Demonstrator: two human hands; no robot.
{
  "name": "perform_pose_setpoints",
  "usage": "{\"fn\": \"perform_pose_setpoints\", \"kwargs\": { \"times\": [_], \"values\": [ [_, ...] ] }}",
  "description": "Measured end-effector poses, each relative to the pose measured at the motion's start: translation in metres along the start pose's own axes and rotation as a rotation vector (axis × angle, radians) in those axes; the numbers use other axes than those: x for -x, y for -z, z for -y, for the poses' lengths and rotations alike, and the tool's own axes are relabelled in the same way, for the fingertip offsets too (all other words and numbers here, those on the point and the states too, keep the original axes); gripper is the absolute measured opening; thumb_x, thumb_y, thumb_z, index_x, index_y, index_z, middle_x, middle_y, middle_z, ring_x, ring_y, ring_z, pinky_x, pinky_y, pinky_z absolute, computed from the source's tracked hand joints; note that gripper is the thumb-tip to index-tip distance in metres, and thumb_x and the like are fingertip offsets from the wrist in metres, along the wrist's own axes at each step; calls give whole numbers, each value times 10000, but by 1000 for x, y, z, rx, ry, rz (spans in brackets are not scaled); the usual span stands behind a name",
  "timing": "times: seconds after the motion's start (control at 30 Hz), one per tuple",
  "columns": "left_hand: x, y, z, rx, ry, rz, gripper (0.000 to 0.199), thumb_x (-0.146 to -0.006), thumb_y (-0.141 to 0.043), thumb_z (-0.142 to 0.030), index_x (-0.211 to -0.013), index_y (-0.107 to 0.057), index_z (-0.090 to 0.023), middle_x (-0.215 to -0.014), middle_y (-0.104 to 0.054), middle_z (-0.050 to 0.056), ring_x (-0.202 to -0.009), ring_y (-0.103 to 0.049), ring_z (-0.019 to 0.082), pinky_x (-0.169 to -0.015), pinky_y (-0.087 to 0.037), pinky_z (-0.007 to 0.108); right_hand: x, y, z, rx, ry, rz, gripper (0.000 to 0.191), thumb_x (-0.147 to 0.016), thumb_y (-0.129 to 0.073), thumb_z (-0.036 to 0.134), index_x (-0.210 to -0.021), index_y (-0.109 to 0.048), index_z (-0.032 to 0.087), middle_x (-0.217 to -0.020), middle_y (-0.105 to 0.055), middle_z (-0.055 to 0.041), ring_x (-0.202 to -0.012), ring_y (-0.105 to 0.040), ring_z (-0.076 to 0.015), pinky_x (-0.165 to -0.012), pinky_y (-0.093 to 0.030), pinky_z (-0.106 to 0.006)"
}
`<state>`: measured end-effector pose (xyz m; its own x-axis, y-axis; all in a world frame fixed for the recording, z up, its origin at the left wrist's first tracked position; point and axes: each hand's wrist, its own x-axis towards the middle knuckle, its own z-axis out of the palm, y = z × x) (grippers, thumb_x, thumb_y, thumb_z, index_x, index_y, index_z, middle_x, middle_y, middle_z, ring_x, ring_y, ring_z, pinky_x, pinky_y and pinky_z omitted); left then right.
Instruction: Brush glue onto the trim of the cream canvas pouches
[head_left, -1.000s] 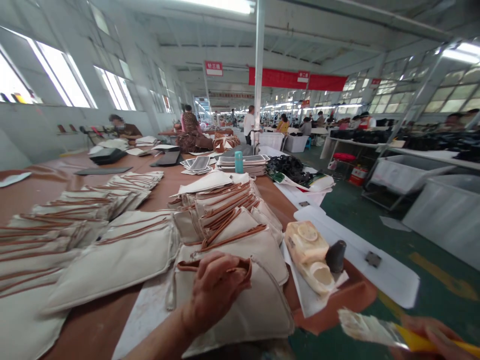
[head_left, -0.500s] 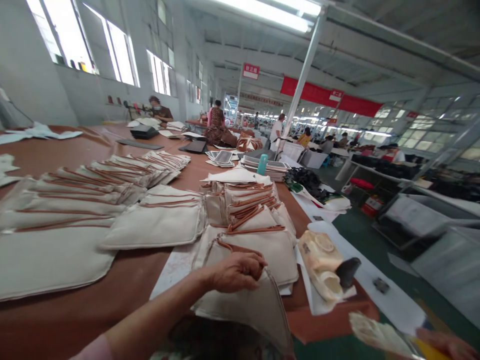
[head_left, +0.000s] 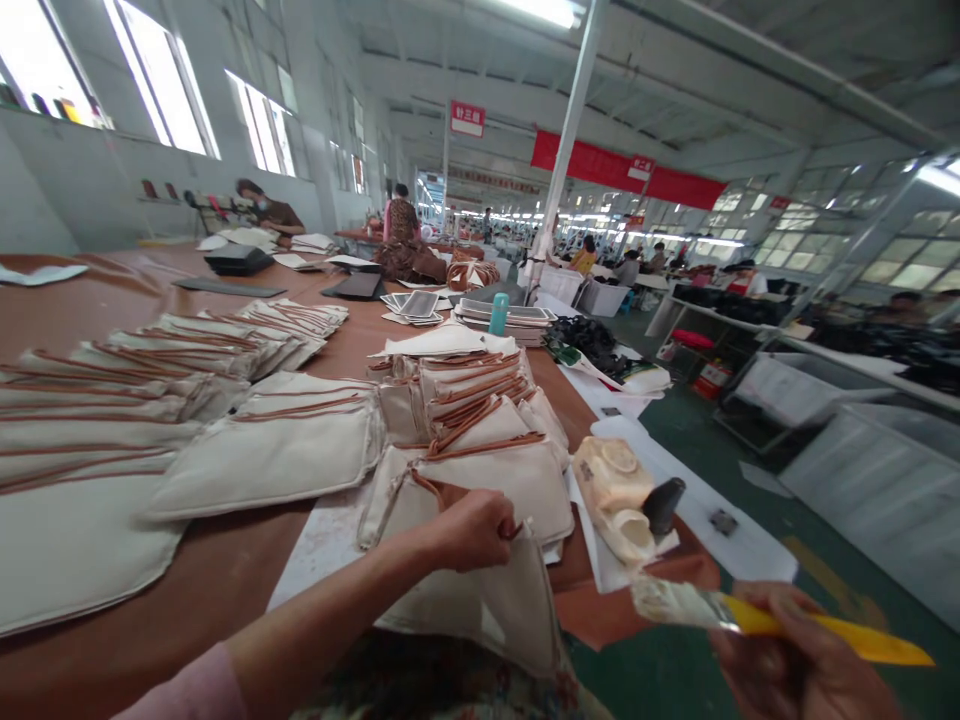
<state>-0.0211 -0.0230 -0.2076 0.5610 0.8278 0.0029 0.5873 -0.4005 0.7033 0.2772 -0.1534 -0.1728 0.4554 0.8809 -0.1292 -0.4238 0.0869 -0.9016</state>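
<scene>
At the table's near edge, a cream pouch with brown trim (head_left: 480,610) hangs partly over the lap. My left hand (head_left: 480,530) is closed on the upper edge of this pouch, the fingertips pinched together. At the lower right, my right hand (head_left: 802,650) grips a paintbrush (head_left: 757,618) by its yellow handle. The brush's pale, caked bristles point left, apart from the pouch. Between the hands and farther back stands a cream plastic container (head_left: 611,480) with an open spout-like mouth, smeared with pale residue. Behind the held pouch lie stacked cream pouches (head_left: 487,480) with brown zipper edges.
Rows of cream pouches (head_left: 255,450) cover the left of the brown tabletop (head_left: 225,580). A teal bottle (head_left: 499,313) stands behind the stacks. Black material (head_left: 589,345) lies at the right edge. Grey bins (head_left: 870,500) stand across the green floor. Other people sit and stand farther back.
My right hand has come up and left into view with the paintbrush. My left hand still pinches the pouch. The whole view has turned slightly to the right.
</scene>
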Motion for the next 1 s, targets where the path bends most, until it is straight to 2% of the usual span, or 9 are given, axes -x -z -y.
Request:
{"fn": "perform_pose_setpoints", "kwargs": {
  "times": [0.1,0.23,0.37,0.47,0.57,0.7,0.77,0.9,1.0],
  "values": [
    [-1,-7,2,58,82,-6,102,-599,-593,-101,-646,-537,-173,-655,-593,-36,-601,-499,108,-517,-310,205,-5,-25,-12,28,92,-1,291,-724,-842,383,-794,-659,168,-527,-443,27,-419,-364,-80,-366,-290,-151],
    [2,-12,-3,230,127,-3,266,-602,-609,-67,-836,-549,-178,-807,-687,-22,-711,-612,124,-568,-413,185,-18,-51,-32,60,189,130,293,-793,-825,401,-846,-652,171,-562,-474,30,-484,-395,-86,-422,-301,-152],
    [6,-21,-10,477,167,-53,326,-578,-587,-13,-841,-503,-187,-781,-668,-30,-714,-627,127,-583,-437,191,-32,-58,-52,253,279,317,255,-919,-705,418,-871,-619,183,-589,-469,39,-515,-422,-105,-469,-336,-192],
    [9,-29,-15,465,149,-78,330,-585,-557,4,-844,-498,-193,-746,-627,-51,-674,-590,107,-567,-407,181,-40,-61,-63,369,315,376,249,-957,-647,415,-863,-617,186,-575,-454,43,-510,-414,-121,-477,-341,-226],
    [12,-33,-18,416,107,-130,320,-596,-539,8,-841,-502,-194,-747,-603,-56,-669,-558,93,-584,-398,179,-47,-65,-63,449,371,358,250,-906,-703,386,-791,-638,173,-592,-492,22,-535,-437,-132,-511,-366,-248],
    [13,-34,-19,359,95,-177,295,-629,-533,-4,-847,-500,-201,-772,-610,-53,-673,-547,93,-599,-400,186,-47,-68,-53,464,481,244,253,-911,-689,391,-786,-627,179,-577,-492,25,-514,-432,-130,-490,-352,-246],
    [13,-34,-19,307,101,-199,282,-641,-541,-12,-844,-502,-204,-754,-601,-59,-657,-527,92,-591,-391,188,-43,-69,-50,481,506,256,267,-957,-621,404,-803,-614,186,-561,-480,30,-477,-418,-128,-455,-342,-245],
    [18,-39,-20,187,49,-255,250,-670,-532,-8,-821,-522,-207,-737,-598,-56,-657,-514,97,-604,-396,194,-42,-70,-50,577,551,322,268,-926,-642,416,-806,-654,177,-609,-544,-2,-525,-493,-152,-492,-405,-261],
    [26,-43,-27,121,-35,-307,241,-723,-516,-13,-848,-561,-214,-802,-648,-32,-716,-567,111,-658,-435,202,-46,-66,-40,585,596,215,266,-922,-654,404,-792,-662,172,-583,-526,1,-523,-485,-149,-497,-389,-260]
  ]
}}
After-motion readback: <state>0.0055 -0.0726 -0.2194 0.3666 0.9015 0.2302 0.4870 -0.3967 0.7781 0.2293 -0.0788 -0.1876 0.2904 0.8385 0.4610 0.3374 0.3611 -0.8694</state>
